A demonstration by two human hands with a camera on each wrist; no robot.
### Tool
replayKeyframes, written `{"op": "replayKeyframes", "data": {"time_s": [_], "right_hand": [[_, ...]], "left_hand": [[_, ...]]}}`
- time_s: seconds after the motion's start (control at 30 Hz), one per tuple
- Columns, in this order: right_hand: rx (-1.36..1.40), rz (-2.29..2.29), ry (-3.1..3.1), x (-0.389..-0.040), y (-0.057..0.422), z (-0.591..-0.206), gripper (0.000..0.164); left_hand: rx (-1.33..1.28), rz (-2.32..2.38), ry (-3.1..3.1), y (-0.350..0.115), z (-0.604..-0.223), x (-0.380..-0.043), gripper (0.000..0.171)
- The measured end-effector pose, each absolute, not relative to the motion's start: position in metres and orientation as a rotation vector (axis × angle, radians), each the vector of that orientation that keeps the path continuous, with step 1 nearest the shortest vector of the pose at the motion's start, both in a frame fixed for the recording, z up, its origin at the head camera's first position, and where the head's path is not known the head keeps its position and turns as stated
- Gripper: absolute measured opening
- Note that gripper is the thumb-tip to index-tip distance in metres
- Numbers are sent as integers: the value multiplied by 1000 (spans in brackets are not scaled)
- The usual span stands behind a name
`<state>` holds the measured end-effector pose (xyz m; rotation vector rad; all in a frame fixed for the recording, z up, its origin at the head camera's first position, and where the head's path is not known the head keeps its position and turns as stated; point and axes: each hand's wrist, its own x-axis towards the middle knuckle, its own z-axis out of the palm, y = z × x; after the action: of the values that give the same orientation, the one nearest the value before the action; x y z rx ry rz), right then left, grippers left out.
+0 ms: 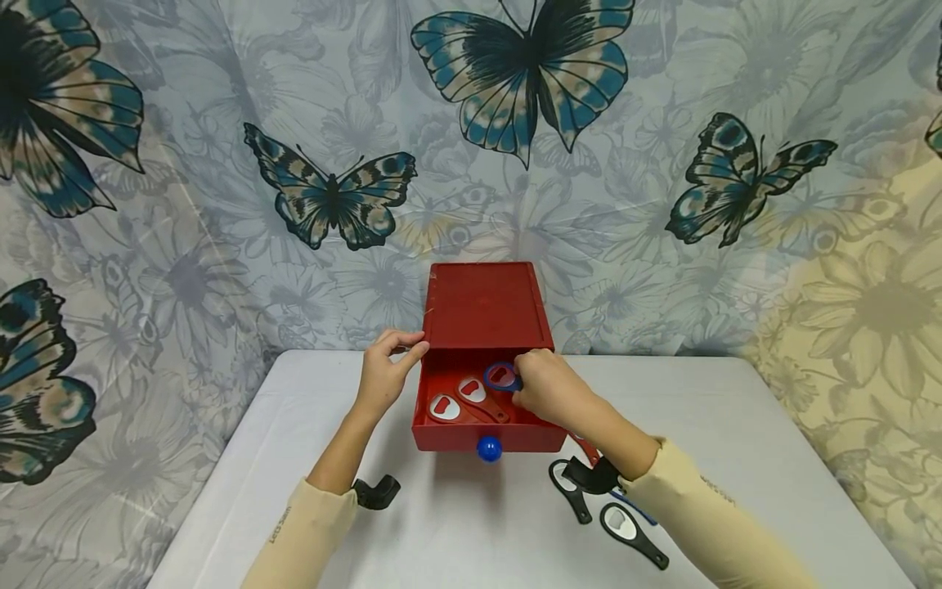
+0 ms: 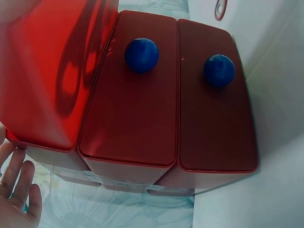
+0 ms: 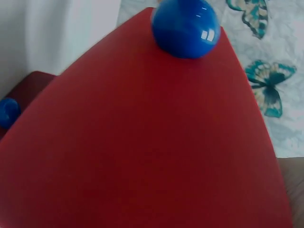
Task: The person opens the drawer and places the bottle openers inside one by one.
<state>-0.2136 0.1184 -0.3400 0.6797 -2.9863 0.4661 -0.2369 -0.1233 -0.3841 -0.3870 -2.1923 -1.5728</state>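
A small red chest stands on the table with its top drawer pulled out. My right hand reaches in over the drawer's right side and grips a blue bottle opener, whose rounded head shows left of the fingers. Two red-handled bottle openers lie in the drawer, a middle one and a left one. At the chest's upper left front corner my left hand touches the edge with its fingertips. The left wrist view shows that hand's loosely extended fingers beside the chest.
Right of the chest lie several more bottle openers, among them a black one and another black one, partly under the right forearm. Two lower drawers with blue knobs are closed. A butterfly-print cloth hangs behind the white table.
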Motion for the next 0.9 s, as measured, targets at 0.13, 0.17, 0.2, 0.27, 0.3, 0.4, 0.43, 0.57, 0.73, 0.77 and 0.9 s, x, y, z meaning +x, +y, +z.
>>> {"op": "replayKeyframes", "data": {"time_s": [0.13,0.17,0.2,0.27,0.3,0.4,0.43,0.57,0.73,0.77,0.9], "right_hand": [[674,364,-2946,-211,115,-345,16],[673,350,-2936,-211,114,-346,17],[675,338,-2928,-211,113,-347,16],[680,322,-2927,-212,113,-348,16],[685,316,-2926,-212,112,-349,17],[706,305,-2916,-213,113,-350,18],[707,303,-2912,-213,113,-351,20],[700,332,-2891,-214,115,-352,23],[692,376,-2896,-214,117,-351,30],[691,381,-2900,-214,117,-351,31],[687,395,-2921,-214,118,-350,28]], "left_hand": [[-381,-1569,-2195,-123,-384,-237,22],[-381,-1568,-2193,-123,-384,-237,22],[-380,-1565,-2193,-123,-384,-237,22],[-379,-1565,-2191,-123,-384,-236,22],[-377,-1565,-2192,-123,-384,-236,22],[-377,-1570,-2190,-123,-384,-236,22],[-377,-1569,-2191,-122,-384,-236,22],[-371,-1563,-2195,-122,-384,-236,22],[-366,-1562,-2192,-122,-384,-236,21],[-366,-1564,-2191,-122,-384,-235,21],[-367,-1571,-2189,-122,-384,-236,21]]}}
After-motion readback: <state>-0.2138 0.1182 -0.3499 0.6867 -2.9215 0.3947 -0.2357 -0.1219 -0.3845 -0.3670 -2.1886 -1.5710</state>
